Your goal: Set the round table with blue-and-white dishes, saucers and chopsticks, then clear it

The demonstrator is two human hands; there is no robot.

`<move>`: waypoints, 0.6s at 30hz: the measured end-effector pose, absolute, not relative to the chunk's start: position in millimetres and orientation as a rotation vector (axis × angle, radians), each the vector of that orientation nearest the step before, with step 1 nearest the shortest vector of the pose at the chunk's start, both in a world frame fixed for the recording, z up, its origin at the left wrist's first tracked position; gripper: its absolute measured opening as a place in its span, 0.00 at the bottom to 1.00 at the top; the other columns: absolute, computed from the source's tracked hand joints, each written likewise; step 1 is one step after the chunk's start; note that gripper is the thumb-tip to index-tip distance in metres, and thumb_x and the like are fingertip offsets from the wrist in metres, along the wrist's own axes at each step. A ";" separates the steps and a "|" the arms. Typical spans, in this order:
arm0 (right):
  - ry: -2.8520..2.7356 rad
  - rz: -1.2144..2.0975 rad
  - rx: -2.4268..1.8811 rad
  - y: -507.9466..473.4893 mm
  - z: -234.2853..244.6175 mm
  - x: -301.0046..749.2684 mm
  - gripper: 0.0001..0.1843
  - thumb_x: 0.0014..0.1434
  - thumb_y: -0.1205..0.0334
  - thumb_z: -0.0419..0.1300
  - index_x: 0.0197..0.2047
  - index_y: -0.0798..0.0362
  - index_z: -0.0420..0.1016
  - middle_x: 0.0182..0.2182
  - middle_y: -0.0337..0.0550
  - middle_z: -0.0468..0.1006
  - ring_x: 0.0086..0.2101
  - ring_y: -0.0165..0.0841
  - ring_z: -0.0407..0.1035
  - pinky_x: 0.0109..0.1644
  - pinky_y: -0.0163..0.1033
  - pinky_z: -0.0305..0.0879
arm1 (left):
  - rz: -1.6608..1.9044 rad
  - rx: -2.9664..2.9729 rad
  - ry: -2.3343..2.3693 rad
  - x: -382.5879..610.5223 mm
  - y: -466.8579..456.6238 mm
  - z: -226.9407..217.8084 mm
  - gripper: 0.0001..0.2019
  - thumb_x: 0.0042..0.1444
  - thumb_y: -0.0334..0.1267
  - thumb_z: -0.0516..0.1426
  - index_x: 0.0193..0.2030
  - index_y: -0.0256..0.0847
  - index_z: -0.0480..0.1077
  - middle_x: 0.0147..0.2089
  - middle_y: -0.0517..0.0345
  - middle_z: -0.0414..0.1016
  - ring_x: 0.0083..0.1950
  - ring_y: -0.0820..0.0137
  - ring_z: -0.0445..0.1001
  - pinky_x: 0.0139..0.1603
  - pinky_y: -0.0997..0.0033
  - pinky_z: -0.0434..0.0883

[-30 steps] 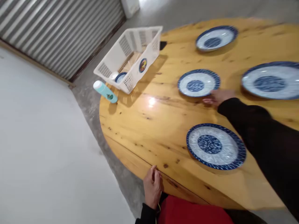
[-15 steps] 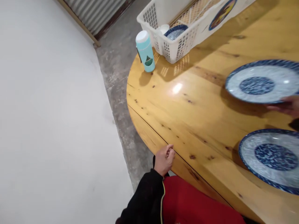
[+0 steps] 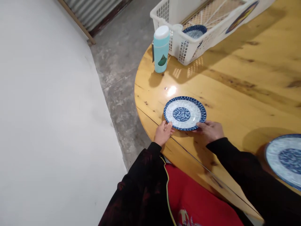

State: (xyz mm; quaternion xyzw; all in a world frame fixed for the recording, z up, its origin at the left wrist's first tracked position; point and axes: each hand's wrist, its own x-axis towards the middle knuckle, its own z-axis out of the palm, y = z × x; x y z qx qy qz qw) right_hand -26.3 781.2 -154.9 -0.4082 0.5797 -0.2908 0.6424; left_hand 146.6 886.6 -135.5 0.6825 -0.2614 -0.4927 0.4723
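Note:
A round plate (image 3: 185,113) with a dark blue patterned rim and a blue patterned centre is held just over the table near its curved left end. My left hand (image 3: 163,132) grips the near left rim, thumb on top and fingers under it. On the near right rim, my right hand (image 3: 210,129) pinches the same plate, its thumb above and its fingers partly hidden below. A second plate (image 3: 288,158) of the same pattern lies at the right edge of the view, beyond my right sleeve and cut off by the frame.
A light blue bottle (image 3: 161,50) with a white cap stands by the far left table edge. Beside it is a white plastic basket (image 3: 188,55) holding a blue-rimmed dish (image 3: 196,31) and a white cup (image 3: 176,28). A white wall (image 3: 47,110) rises at left.
My right hand has carried the plate leftward from the right side of the table to in front of me. My left hand, a loose fist before, has taken hold of its rim.

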 end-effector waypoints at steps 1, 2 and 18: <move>1.339 -0.670 -0.915 782.9 -157.1 -19.1 0.04 0.43 0.63 0.65 0.24 0.53 0.73 0.20 0.45 0.76 0.22 0.36 0.72 0.24 0.39 0.77 | -1.187 1.683 -0.659 153.1 883.0 -136.6 0.17 0.63 0.53 0.57 0.40 0.38 0.66 0.32 0.57 0.74 0.32 0.72 0.77 0.31 0.78 0.73; 1.360 -0.681 -0.898 783.8 -159.2 -12.6 0.04 0.43 0.63 0.65 0.24 0.53 0.74 0.21 0.44 0.76 0.22 0.36 0.72 0.25 0.41 0.78 | -1.172 1.695 -0.671 158.8 879.6 -138.2 0.16 0.64 0.52 0.57 0.38 0.39 0.66 0.31 0.57 0.74 0.32 0.71 0.77 0.31 0.76 0.73; 1.414 -0.734 -0.878 763.1 -168.6 22.0 0.03 0.46 0.66 0.63 0.24 0.52 0.72 0.19 0.41 0.76 0.19 0.37 0.73 0.24 0.42 0.78 | -1.133 1.737 -0.707 191.5 844.0 -153.6 0.10 0.63 0.41 0.57 0.33 0.41 0.61 0.29 0.59 0.74 0.31 0.69 0.79 0.32 0.72 0.75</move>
